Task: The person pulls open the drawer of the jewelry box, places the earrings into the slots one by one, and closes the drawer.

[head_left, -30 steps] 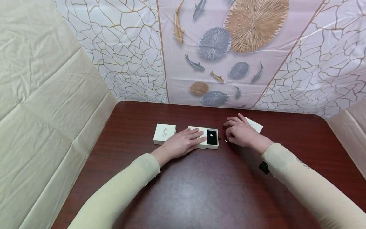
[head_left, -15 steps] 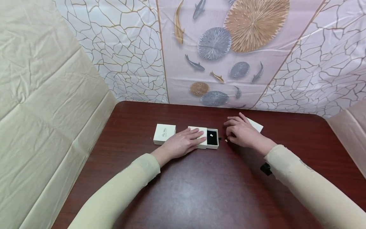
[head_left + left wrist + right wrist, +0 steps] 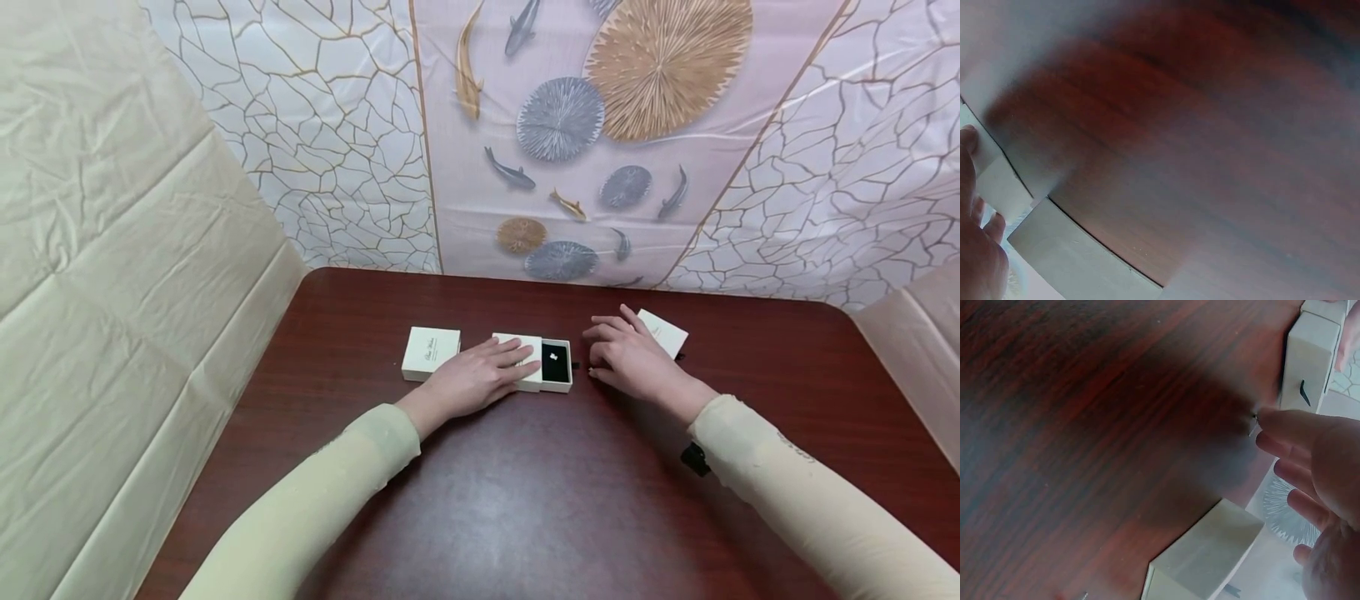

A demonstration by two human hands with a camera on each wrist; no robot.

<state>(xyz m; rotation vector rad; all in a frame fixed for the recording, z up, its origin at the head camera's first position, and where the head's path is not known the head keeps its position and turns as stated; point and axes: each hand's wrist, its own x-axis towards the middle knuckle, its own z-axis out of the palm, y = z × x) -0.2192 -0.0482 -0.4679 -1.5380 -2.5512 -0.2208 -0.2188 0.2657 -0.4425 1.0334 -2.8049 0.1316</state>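
My left hand (image 3: 480, 373) lies with extended fingers over the sleeve of a cream jewelry box (image 3: 529, 354). Its drawer (image 3: 556, 385) is slid out to the right, showing a black insert (image 3: 553, 372) with a small pale ornament (image 3: 554, 357) on it. Just right of the drawer's black pull tab (image 3: 1305, 392), my right hand (image 3: 628, 357) is low over the table. At the tip of its thumb (image 3: 1275, 420), a tiny metallic stud earring (image 3: 1253, 422) with a thin pin is pinched, partly hidden by the fingers.
A second cream box (image 3: 430, 350) with dark lettering stands left of my left hand. Behind my right hand is a third cream box (image 3: 663, 332), turned at an angle. A small shiny piece (image 3: 1084, 595) lies on the dark wooden table (image 3: 480, 500). A patterned cloth (image 3: 562, 167) hangs behind.
The right thumb and fingers have closed in on the small earring, which showed beside the thumb before and is now mostly covered. The left hand and the drawer have stayed put.
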